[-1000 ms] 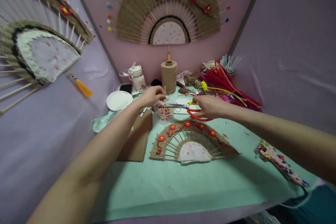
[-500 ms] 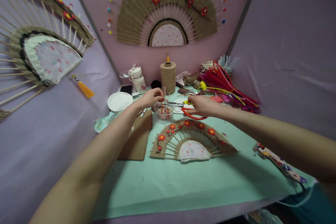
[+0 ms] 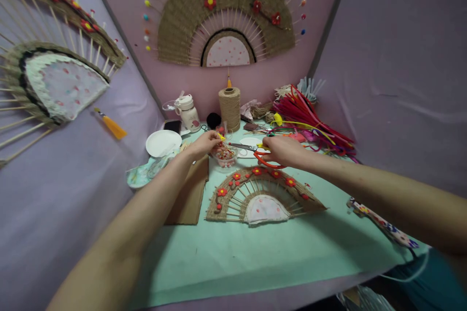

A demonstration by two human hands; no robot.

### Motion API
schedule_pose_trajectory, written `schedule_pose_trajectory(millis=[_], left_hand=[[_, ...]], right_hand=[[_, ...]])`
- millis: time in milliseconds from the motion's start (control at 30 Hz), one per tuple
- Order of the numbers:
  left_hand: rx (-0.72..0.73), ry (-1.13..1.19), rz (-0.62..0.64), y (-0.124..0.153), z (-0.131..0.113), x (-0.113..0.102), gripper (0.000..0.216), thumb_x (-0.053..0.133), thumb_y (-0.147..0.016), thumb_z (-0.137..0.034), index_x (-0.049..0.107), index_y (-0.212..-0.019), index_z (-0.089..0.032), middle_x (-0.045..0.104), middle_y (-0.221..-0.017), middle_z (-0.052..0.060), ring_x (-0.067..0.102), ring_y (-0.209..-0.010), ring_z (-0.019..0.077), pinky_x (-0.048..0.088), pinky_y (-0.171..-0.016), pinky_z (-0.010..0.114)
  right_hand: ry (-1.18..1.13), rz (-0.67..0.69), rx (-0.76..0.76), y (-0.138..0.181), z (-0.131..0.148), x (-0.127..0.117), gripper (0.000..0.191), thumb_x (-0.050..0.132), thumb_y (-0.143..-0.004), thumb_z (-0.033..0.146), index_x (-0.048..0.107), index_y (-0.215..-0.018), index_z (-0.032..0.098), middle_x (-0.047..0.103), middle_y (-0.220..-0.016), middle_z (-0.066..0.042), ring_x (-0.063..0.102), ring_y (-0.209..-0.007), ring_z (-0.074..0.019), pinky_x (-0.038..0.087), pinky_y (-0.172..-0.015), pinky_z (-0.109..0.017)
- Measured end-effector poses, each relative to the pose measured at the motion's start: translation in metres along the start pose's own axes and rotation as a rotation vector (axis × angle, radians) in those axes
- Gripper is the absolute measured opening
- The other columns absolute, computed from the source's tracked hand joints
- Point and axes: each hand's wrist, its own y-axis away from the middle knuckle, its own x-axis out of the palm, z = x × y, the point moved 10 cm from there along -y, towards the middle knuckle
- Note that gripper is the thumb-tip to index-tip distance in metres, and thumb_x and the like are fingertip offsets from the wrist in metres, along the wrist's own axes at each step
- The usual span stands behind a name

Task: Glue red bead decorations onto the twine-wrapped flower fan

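1. Mint-green paper covers the counter. It is seen from the person's own head, and both bare forearms reach away toward the far side.
2. The left hand is at the far side, left of centre. Its fingertips are pinched together on a small yellow and red piece, held just above a clear bowl.
3. The clear bowl stands on the counter between the two hands and holds small red and mixed-colour bits.
4. The right hand is closed around the red handles of a pair of scissors. The metal blades point left toward the pinched piece. Whether they are parted is too small to tell.
5. Nearer than the hands, a half-round woven fan lies flat. It is made of tan twine over thin sticks, with red flowers along its arc and a pale spotted centre.
6. A brown card lies just left of the fan, partly under the left forearm.
7. A white plate sits at the far left. Behind it are a white bottle and a tall spool of jute twine.
8. A bundle of red pipe cleaners lies at the far right.
9. A larger twine fan hangs on the pink far wall, and another large fan hangs on the lilac left wall.
10. A flowered cloth strip lies at the right edge of the counter.
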Motion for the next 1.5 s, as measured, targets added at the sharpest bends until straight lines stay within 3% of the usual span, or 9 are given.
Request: schedule_pose_trajectory(millis=[133, 333, 467, 667, 900, 1067, 1233, 1500], left_hand=[[-0.011, 0.002, -0.007, 0.002, 0.000, 0.002, 0.010, 0.052, -0.084, -0.011, 0.048, -0.077, -0.017, 0.062, -0.069, -0.001, 0.067, -0.073, 0.0108, 0.053, -0.069, 0.022], [0.027, -0.240, -0.059, 0.003, -0.006, 0.000, 0.008, 0.052, -0.082, -0.011, 0.047, -0.079, -0.017, 0.062, -0.063, -0.002, 0.062, -0.060, 0.0098, 0.051, -0.059, 0.021], [0.053, -0.276, -0.108, 0.005, -0.009, -0.003, 0.008, 0.054, -0.081, -0.014, 0.048, -0.076, -0.017, 0.061, -0.061, -0.002, 0.060, -0.058, 0.0098, 0.051, -0.060, 0.022], [0.124, -0.335, -0.145, 0.011, -0.019, -0.007, 0.008, 0.058, -0.077, -0.015, 0.052, -0.072, -0.016, 0.061, -0.062, 0.000, 0.058, -0.057, 0.0109, 0.047, -0.056, 0.021], [0.180, -0.394, -0.104, 0.009, -0.024, -0.001, 0.006, 0.058, -0.074, -0.018, 0.053, -0.071, -0.017, 0.061, -0.062, 0.000, 0.057, -0.057, 0.0115, 0.047, -0.057, 0.023], [0.237, -0.526, -0.104, 0.007, -0.027, 0.003, 0.002, 0.056, -0.073, -0.019, 0.054, -0.073, -0.017, 0.059, -0.062, -0.001, 0.054, -0.057, 0.0117, 0.045, -0.057, 0.023], [0.291, -0.607, -0.132, 0.006, -0.031, 0.004, 0.003, 0.056, -0.072, -0.018, 0.056, -0.074, -0.016, 0.060, -0.068, -0.001, 0.054, -0.061, 0.0120, 0.042, -0.059, 0.023], [0.259, -0.590, -0.108, 0.005, -0.025, 0.007, 0.003, 0.053, -0.073, -0.016, 0.054, -0.070, -0.017, 0.058, -0.063, -0.002, 0.052, -0.057, 0.0119, 0.041, -0.061, 0.024]], right_hand=[[0.008, 0.011, 0.012, 0.002, -0.001, 0.000, 0.036, 0.056, -0.083, 0.051, 0.064, -0.094, 0.018, 0.071, -0.094, -0.014, 0.067, -0.085, -0.0274, 0.039, -0.059, -0.029], [0.042, 0.048, -0.002, 0.005, 0.005, -0.002, 0.029, 0.057, -0.084, 0.043, 0.066, -0.094, 0.017, 0.071, -0.093, -0.015, 0.067, -0.086, -0.0271, 0.041, -0.059, -0.029], [0.049, 0.076, 0.010, 0.008, 0.003, -0.002, 0.030, 0.056, -0.084, 0.044, 0.066, -0.095, 0.017, 0.070, -0.093, -0.016, 0.067, -0.087, -0.0281, 0.042, -0.060, -0.029], [0.039, 0.075, -0.017, 0.019, -0.002, 0.000, 0.050, 0.058, -0.078, 0.056, 0.056, -0.106, 0.014, 0.068, -0.100, -0.018, 0.066, -0.090, -0.0304, 0.044, -0.063, -0.032], [0.096, -0.035, -0.015, 0.018, 0.010, -0.012, 0.036, 0.059, -0.081, 0.038, 0.053, -0.109, 0.016, 0.067, -0.103, -0.017, 0.064, -0.096, -0.0295, 0.043, -0.064, -0.031], [0.096, -0.028, 0.005, 0.010, 0.021, -0.019, 0.041, 0.065, -0.079, 0.038, 0.053, -0.113, 0.018, 0.069, -0.102, -0.016, 0.064, -0.096, -0.0294, 0.044, -0.067, -0.031], [0.093, 0.005, 0.017, 0.007, 0.028, -0.020, 0.034, 0.064, -0.081, 0.036, 0.058, -0.108, 0.017, 0.070, -0.100, -0.018, 0.066, -0.093, -0.0305, 0.045, -0.066, -0.032], [0.100, -0.003, -0.003, 0.003, 0.037, -0.022, 0.033, 0.063, -0.082, 0.035, 0.061, -0.109, 0.017, 0.070, -0.102, -0.018, 0.066, -0.094, -0.0321, 0.046, -0.066, -0.033]])
